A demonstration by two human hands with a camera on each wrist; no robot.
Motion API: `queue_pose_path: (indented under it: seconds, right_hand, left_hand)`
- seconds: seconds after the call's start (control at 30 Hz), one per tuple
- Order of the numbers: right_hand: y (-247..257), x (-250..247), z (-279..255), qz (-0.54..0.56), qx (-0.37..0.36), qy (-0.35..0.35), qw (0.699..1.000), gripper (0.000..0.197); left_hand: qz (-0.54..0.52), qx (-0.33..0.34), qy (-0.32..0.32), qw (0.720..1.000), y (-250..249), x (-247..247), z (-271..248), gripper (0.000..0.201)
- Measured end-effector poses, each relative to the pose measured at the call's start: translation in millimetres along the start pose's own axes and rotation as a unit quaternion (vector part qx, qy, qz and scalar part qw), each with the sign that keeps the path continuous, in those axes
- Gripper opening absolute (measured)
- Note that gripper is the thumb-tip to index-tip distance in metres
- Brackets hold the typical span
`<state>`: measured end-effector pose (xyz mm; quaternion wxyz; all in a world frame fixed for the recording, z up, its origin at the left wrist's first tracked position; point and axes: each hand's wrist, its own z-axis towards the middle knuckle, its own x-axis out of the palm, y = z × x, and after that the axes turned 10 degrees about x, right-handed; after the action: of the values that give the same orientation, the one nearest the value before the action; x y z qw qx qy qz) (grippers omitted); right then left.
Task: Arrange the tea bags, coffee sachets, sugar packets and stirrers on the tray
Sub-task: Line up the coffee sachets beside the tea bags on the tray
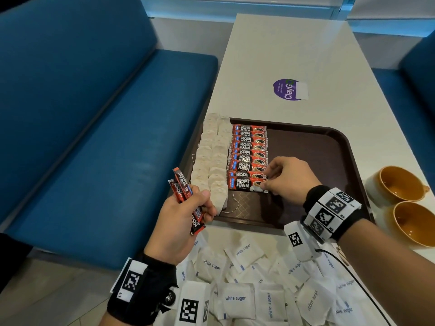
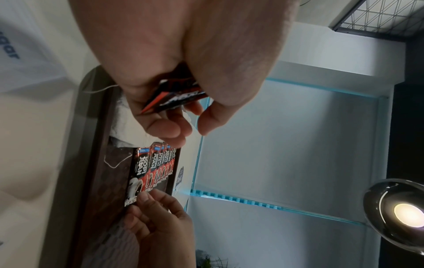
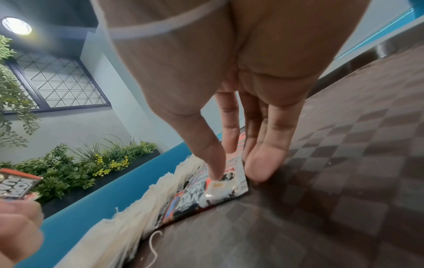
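You were midway through the coffee step. On the tray (image 1: 334,147), a column of coffee sachets (image 1: 248,156) lay overlapped just right of two columns of tea bags (image 1: 213,161) along the tray's left edge. Your right hand (image 1: 286,178) was at the nearest sachet (image 1: 246,184) of that column, its fingers (image 3: 215,163) fairly straight and close together, the tips resting on the sachet's right end as if squaring it against the ones behind. Your left hand (image 1: 181,222) hung over the tray's near left corner, fingers curled round a small bunch of spare sachets (image 1: 186,198) fanned upward.

The sugar packets (image 1: 237,300) were not yet on the tray; they lay heaped on the worktop (image 1: 294,48) just in front of the tray's near rim. No stirrers showed in any view. Two brown cups (image 1: 400,182) stood on the worktop right of the tray.

By my reading, the next move called for drawing one sachet from the left-hand bunch and laying it at the near end of the column, overlapped like the rest. Little room remained before the near rim, so a second column to the right looked likely.
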<state>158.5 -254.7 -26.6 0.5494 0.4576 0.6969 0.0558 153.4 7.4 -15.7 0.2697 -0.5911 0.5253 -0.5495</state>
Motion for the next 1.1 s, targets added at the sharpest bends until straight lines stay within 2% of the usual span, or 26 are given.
queue_pose_path:
  seconds: [0.3, 0.7, 0.83, 0.97, 1.1]
  right_hand:
    - [0, -6, 7, 0.008, -0.008, -0.045, 0.999, 0.021]
    - [3, -6, 11, 0.011, -0.007, -0.045, 0.999, 0.024]
    - [5, -8, 10, 0.014, -0.006, -0.036, 0.999, 0.025]
    - [6, -10, 8, 0.038, -0.005, -0.030, 0.999, 0.027]
    - [8, -19, -1, 0.054, -0.004, -0.026, 0.998, 0.025]
  left_hand:
    - [0.010, -0.001, -0.007, 1.000, -1, -1, 0, 0.019]
    - [0.004, -0.009, -0.009, 1.000, -1, -1, -1, 0.016]
    - [-0.023, -0.028, -0.004, 0.999, -1, 0, -1, 0.007]
    - [-0.058, -0.052, 0.007, 0.997, -2, 2, -3, 0.036]
    - [-0.045, -0.055, 0.041, 0.997, -6, 4, -9, 0.038]
